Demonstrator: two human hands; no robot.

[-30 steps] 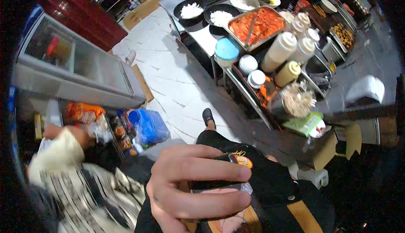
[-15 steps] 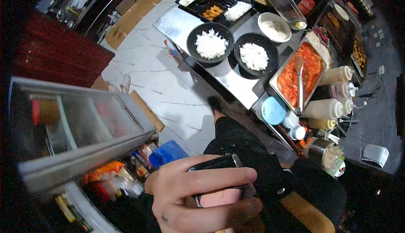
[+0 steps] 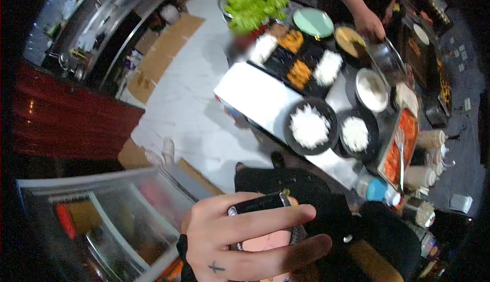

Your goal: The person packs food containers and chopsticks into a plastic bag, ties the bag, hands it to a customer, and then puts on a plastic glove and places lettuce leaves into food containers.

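Note:
My left hand (image 3: 255, 236) is at the bottom centre, back of the hand up, with its fingers wrapped round a dark phone-like object (image 3: 258, 204) that shows a pink picture between the fingers. Black clothing lies behind it. My right hand is not in view. Beyond, on a metal counter (image 3: 258, 85), stand two black bowls of white rice (image 3: 310, 126) and a white bowl (image 3: 372, 89). Another person's hand (image 3: 370, 25) holds a shiny metal container (image 3: 387, 60) at the upper right.
A black compartment tray (image 3: 278, 61) and green lettuce (image 3: 255, 4) are on the counter's far part. Red food with tongs fills a metal tray (image 3: 392, 164), beside squeeze bottles (image 3: 423, 176). A glass-doored fridge (image 3: 117, 221) stands lower left. Someone's light shoes (image 3: 168, 150) show on the floor.
The view has swung, bringing lettuce and the far counter into sight. The cream-sleeved arm at the fridge has left view. My left hand keeps its hold; the other person's hand shows more fully.

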